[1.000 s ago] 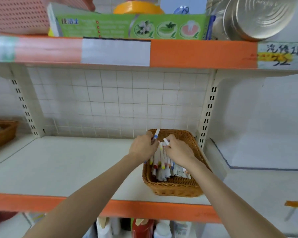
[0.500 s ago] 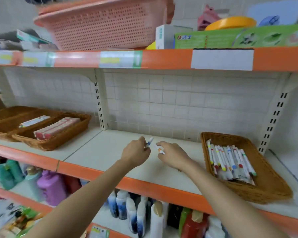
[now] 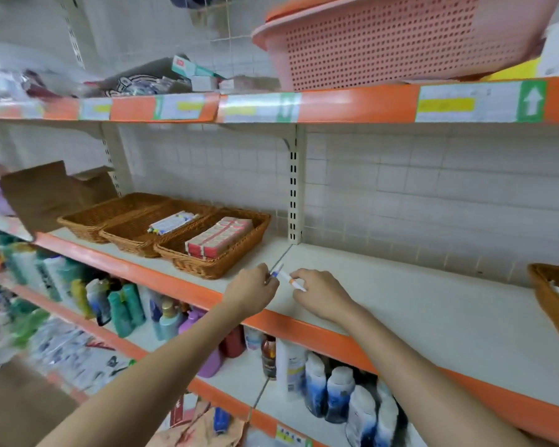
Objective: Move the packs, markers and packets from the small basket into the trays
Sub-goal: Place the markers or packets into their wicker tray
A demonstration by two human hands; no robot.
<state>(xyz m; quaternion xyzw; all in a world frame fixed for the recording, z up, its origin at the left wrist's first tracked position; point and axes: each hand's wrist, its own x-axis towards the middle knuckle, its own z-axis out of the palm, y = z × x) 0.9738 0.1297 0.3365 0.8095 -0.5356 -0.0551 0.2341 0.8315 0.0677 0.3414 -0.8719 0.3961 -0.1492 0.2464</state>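
Orange-edged shelves (image 3: 352,333) run across a white tiled wall (image 3: 400,195), with slotted cream uprights (image 3: 293,188) holding them. Up top sits a pink perforated basket (image 3: 384,43); below, bottles (image 3: 329,388) crowd the lower shelf. The left side is blurred.

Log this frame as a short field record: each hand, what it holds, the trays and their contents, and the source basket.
left hand: grips a blue-tipped marker
right hand: pinches an orange-banded marker
hands' place: over the white shelf, right of the trays
left tray: contents not visible
middle tray: markers
right tray: pink packs
small basket: far right, partly out of frame
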